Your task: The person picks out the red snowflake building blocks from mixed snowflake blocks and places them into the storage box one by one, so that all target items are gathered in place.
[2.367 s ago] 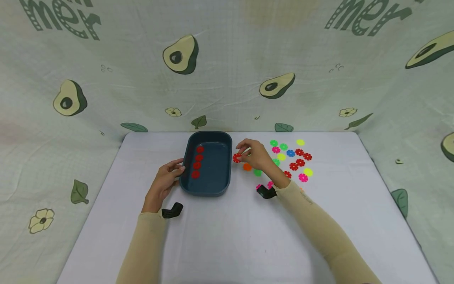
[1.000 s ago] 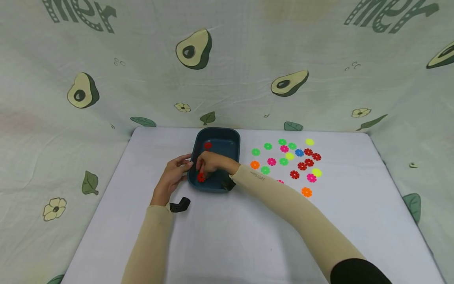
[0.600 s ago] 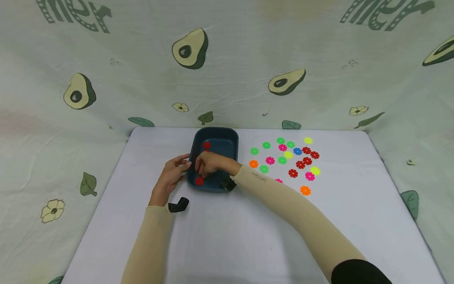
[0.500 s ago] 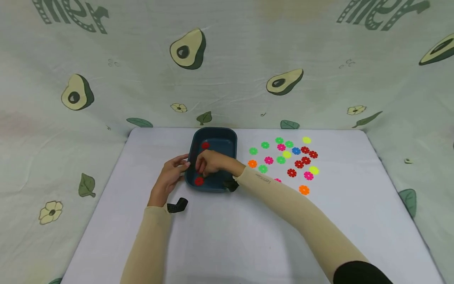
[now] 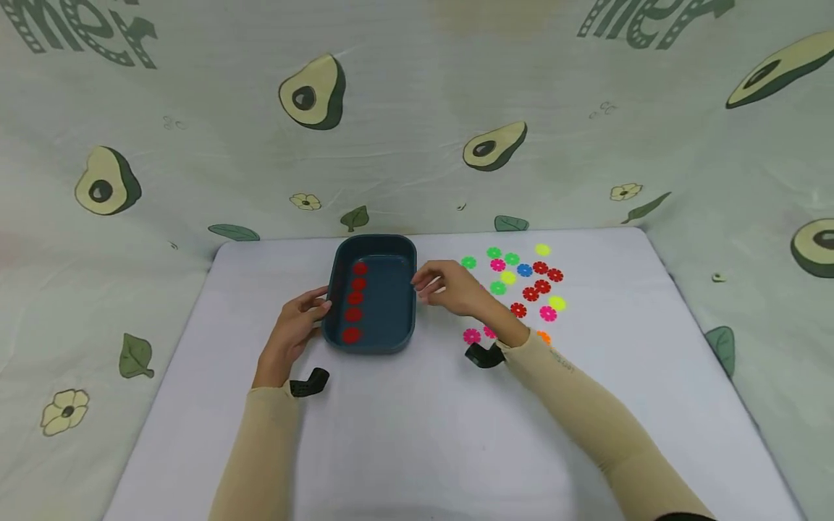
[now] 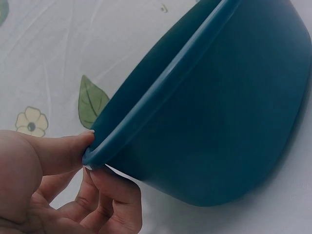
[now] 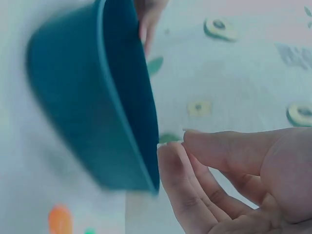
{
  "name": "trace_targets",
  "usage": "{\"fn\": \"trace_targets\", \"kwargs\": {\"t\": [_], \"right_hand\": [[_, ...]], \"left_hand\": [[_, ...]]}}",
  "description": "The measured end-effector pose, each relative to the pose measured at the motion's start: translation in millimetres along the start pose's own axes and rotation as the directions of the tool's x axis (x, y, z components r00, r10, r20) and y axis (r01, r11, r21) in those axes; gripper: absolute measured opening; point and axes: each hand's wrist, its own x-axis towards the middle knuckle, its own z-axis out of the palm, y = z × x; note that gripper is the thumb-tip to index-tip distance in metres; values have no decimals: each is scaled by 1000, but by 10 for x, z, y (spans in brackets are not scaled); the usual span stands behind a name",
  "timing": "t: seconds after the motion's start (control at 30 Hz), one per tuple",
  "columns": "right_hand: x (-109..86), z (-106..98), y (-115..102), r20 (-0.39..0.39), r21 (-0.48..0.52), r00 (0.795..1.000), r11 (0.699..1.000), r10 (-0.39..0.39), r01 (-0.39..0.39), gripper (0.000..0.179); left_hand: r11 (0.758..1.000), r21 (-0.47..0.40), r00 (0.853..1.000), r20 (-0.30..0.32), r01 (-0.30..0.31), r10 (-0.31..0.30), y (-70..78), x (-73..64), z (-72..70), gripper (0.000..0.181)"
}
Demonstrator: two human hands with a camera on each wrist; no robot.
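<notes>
My left hand (image 5: 293, 329) pinches the left rim of a deep dark-blue tray (image 5: 389, 307); the left wrist view shows the thumb (image 6: 63, 151) over the lip and curled fingers beneath. Inside the tray, several red notched plastic discs (image 5: 355, 297) form a column along its left side. Just outside the right rim, my right hand (image 5: 452, 289) hovers with bent, relaxed fingers. Nothing sits between its thumb and forefinger in the right wrist view, where a small gap separates the tips. Beyond this hand lie loose red discs (image 5: 531, 294), and the hand covers part of that spread.
Scattered on the right of the white table (image 5: 404, 434) are discs in other colours: green (image 5: 494, 252), pink (image 5: 548, 313), yellow (image 5: 543, 250), orange (image 5: 544, 338) and one blue disc (image 5: 524, 270). An avocado-print cloth (image 5: 404, 166) hangs behind and at both sides.
My right hand carried a red disc into the tray, let it go in the column, then came out over the right rim without it. The left hand has kept its hold on the tray.
</notes>
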Motion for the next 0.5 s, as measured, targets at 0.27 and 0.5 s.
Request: {"fn": "trace_targets", "kwargs": {"t": [0.27,0.5], "right_hand": [[-396,-361,362,-159,29,979,992,129,-126,34],[-644,-587,768,-272,-8,935,971,226,-237,32]], "left_hand": [[1000,4,1000,4,-8,8,4,-8,-35,54],[1000,-7,1000,15,-16,16,13,-24,0,54]]}}
